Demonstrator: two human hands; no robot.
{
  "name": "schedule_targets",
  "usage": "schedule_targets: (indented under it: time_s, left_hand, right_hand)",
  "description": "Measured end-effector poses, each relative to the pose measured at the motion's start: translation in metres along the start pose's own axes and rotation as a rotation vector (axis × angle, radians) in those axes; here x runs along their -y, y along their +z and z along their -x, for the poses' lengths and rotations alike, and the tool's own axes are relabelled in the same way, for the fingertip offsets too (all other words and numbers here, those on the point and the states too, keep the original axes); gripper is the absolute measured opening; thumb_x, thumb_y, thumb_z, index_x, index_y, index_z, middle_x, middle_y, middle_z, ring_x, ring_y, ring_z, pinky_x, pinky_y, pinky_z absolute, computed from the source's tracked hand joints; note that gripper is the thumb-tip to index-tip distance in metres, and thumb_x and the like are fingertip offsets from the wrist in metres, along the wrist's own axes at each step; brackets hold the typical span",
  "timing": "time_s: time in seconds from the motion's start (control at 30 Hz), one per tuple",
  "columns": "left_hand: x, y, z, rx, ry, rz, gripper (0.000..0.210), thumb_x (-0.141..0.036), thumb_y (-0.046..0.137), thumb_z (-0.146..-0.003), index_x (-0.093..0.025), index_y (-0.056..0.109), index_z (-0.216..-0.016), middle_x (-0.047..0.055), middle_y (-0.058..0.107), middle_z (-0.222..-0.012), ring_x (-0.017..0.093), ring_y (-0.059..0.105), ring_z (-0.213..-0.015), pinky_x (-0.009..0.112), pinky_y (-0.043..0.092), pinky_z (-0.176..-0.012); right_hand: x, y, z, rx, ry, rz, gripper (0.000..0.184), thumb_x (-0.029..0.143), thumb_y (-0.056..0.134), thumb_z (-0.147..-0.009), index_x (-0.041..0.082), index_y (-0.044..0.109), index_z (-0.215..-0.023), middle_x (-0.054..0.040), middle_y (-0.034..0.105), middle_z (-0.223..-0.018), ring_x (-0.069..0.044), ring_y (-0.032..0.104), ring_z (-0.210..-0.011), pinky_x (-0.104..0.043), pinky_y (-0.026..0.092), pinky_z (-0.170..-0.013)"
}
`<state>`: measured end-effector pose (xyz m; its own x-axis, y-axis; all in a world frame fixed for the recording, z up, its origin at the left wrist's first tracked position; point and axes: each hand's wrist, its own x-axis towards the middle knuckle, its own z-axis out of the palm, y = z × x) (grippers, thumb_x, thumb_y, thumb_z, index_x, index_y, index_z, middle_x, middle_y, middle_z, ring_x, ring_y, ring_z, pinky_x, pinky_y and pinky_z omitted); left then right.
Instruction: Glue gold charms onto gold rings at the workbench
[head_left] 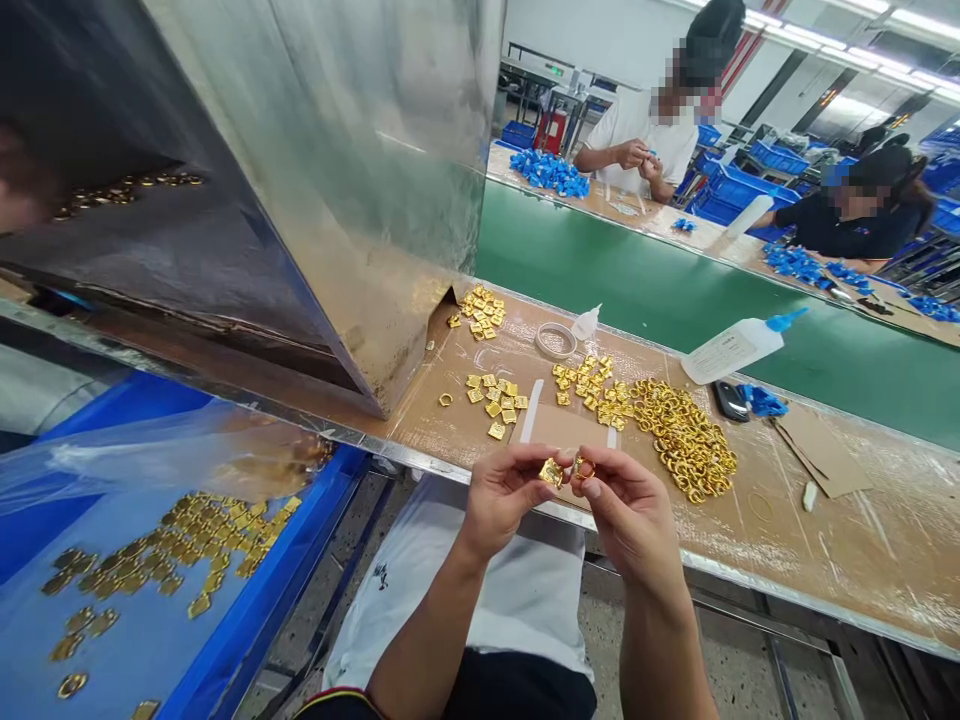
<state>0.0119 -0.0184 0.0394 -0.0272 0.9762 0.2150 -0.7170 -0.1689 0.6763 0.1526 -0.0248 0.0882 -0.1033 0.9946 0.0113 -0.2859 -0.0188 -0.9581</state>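
Observation:
Between thumb and fingers, my left hand (499,500) pinches a square gold plate (552,472). Close beside it, my right hand (630,510) pinches a gold ring (584,470); whether the two pieces touch, I cannot tell. Both hands are held over the near edge of the workbench, in front of a cardboard piece (562,428) with white strips. A heap of gold rings (686,440) lies to the right of it. Gold square pieces lie in a group (495,395) to the left, another (592,385) behind, and a third (484,310) farther back.
A metal hood (337,200) stands at the left of the bench. Below it, a blue bin (247,620) holds gold plates. A white bottle (731,350), tape roll (555,341) and black object (729,400) lie near the green belt (600,245). Co-workers sit across.

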Motion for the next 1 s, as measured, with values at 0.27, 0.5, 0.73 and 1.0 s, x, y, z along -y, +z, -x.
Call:
schedule_targets:
  time_s: [0.27, 0.5, 0.73, 1.0]
  left_hand:
    - [-0.004, 0.004, 0.003, -0.001, -0.008, -0.048, 0.030, -0.029, 0.091, -0.072, -0.018, 0.082, -0.098, 0.009, 0.083, -0.091, 0.018, 0.079, -0.081, 0.023, 0.064, -0.075]
    - [-0.005, 0.004, 0.006, -0.001, -0.002, -0.087, 0.030, -0.031, 0.091, -0.072, -0.019, 0.082, -0.098, 0.009, 0.083, -0.093, 0.018, 0.079, -0.083, 0.023, 0.064, -0.077]
    - [-0.006, 0.006, 0.008, 0.005, 0.042, -0.168, 0.030, -0.032, 0.090, -0.074, -0.020, 0.081, -0.100, 0.009, 0.082, -0.097, 0.020, 0.078, -0.086, 0.025, 0.064, -0.076]
    - [-0.005, 0.006, 0.010, -0.006, 0.090, -0.227, 0.030, -0.034, 0.088, -0.075, -0.020, 0.082, -0.101, 0.009, 0.081, -0.094, 0.018, 0.077, -0.082, 0.021, 0.062, -0.068]
  right_hand:
    - [0.004, 0.001, 0.000, 0.013, 0.067, -0.124, 0.023, 0.034, 0.093, -0.072, 0.028, 0.082, -0.091, 0.0001, 0.073, -0.076, -0.007, 0.066, -0.065, -0.015, 0.057, -0.067]
    - [0.005, 0.002, 0.002, -0.035, 0.014, -0.095, 0.020, 0.038, 0.091, -0.074, 0.027, 0.080, -0.085, 0.0007, 0.071, -0.078, -0.008, 0.063, -0.064, -0.019, 0.057, -0.065]
    - [0.007, 0.007, 0.008, -0.096, -0.121, 0.141, 0.019, 0.035, 0.088, -0.078, 0.025, 0.079, -0.091, -0.0023, 0.077, -0.084, -0.013, 0.072, -0.073, -0.023, 0.061, -0.070]
    - [0.010, 0.014, 0.017, -0.101, -0.247, 0.415, 0.011, 0.027, 0.078, -0.086, 0.023, 0.078, -0.096, -0.0057, 0.080, -0.091, -0.017, 0.077, -0.082, -0.024, 0.063, -0.074]
